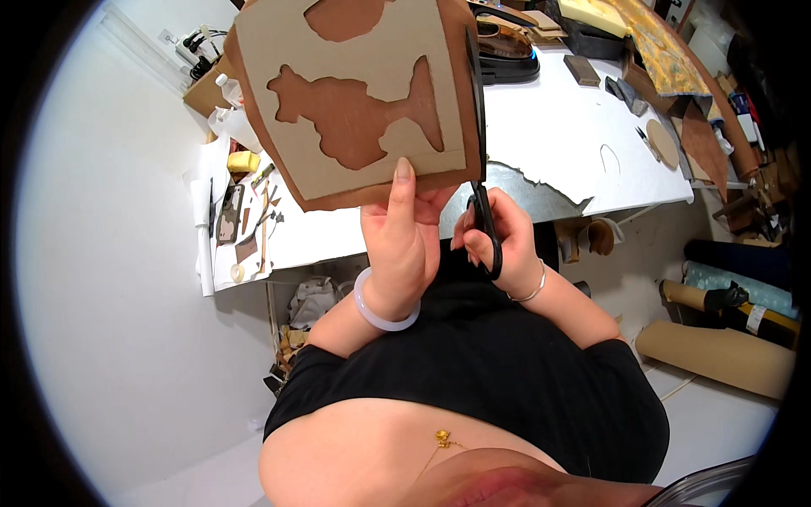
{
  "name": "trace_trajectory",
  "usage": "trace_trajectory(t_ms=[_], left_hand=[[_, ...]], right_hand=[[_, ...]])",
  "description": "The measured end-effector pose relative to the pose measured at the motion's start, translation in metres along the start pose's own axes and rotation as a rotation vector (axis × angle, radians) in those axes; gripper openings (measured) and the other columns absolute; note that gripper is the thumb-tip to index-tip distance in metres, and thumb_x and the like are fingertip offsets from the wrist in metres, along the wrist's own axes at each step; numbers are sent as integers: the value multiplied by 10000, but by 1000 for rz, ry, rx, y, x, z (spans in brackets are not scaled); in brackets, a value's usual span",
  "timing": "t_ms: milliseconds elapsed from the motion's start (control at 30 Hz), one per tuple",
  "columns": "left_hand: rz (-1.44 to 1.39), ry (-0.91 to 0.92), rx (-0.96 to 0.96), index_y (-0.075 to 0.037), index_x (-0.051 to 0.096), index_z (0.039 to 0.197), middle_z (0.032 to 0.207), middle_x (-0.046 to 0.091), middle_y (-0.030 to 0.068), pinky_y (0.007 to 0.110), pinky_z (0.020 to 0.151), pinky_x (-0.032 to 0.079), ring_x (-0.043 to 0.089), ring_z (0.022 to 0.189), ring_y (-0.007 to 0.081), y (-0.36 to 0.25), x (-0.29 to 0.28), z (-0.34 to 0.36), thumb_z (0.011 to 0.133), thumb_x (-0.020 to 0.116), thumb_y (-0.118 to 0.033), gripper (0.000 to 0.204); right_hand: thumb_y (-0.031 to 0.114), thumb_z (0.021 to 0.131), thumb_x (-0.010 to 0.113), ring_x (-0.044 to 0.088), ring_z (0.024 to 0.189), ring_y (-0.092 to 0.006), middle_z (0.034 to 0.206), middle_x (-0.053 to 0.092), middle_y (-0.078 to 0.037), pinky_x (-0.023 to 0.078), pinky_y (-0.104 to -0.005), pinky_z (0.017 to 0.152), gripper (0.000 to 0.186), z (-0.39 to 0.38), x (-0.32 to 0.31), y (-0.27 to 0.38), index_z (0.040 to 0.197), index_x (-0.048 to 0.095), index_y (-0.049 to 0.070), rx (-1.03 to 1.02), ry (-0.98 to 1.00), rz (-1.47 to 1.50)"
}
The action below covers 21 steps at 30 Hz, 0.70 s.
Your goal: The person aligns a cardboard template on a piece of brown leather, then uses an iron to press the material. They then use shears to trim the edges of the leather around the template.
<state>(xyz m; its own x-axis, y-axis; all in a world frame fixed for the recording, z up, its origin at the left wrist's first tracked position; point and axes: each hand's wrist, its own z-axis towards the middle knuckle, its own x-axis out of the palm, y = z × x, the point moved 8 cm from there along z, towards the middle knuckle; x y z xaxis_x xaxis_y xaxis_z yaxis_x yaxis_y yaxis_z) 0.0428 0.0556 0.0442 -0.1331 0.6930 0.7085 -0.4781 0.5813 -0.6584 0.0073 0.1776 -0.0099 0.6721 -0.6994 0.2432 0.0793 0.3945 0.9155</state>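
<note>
My left hand [397,245] holds up a brown leather sheet [346,118] with a beige cut-out template [437,25] lying on it, its thumb on the template's lower part. Brown shows through the template's cut-out shapes. My right hand [503,241], lower and to the right, has its fingers in the handles of black scissors [487,228]; their long blades point upward along the sheet's right side. Whether the blade edges touch the leather is hard to tell.
Behind is a white worktable [617,177] bearing a grey sheet [524,194], a black machine [515,63], a round board [663,144], a phone [230,215], a yellow block [243,160] and scraps. Rolls of material [722,355] lean at the lower right; a white wall borders the left.
</note>
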Motion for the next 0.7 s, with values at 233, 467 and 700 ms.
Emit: trace_trajectory(t_ms=[233, 467, 700], left_hand=[[58, 60, -4, -39, 516, 1338, 1316, 615, 115, 448, 1042, 500, 630, 1182, 259, 3, -3, -1, 1068, 476, -234, 335], [57, 86, 4, -48, 504, 1353, 1328, 606, 114, 448, 1049, 495, 626, 1188, 262, 1, -7, -3, 1067, 478, -227, 337], [45, 61, 13, -55, 501, 1361, 1333, 602, 110, 448, 1056, 488, 621, 1194, 261, -1, -8, -2, 1067, 478, -219, 337]], right_hand=[[394, 868, 788, 603, 804, -80, 881, 642, -49, 502, -226, 732, 476, 9, -1, 6, 997, 515, 26, -39, 28, 14], [391, 866, 792, 607, 812, -82, 888, 644, -53, 505, -226, 740, 482, 16, 1, 12, 1013, 516, 24, -49, 24, -19], [322, 870, 800, 601, 792, -74, 874, 632, -40, 506, -217, 723, 439, 16, 3, 7, 1011, 514, 21, -46, 15, 0]])
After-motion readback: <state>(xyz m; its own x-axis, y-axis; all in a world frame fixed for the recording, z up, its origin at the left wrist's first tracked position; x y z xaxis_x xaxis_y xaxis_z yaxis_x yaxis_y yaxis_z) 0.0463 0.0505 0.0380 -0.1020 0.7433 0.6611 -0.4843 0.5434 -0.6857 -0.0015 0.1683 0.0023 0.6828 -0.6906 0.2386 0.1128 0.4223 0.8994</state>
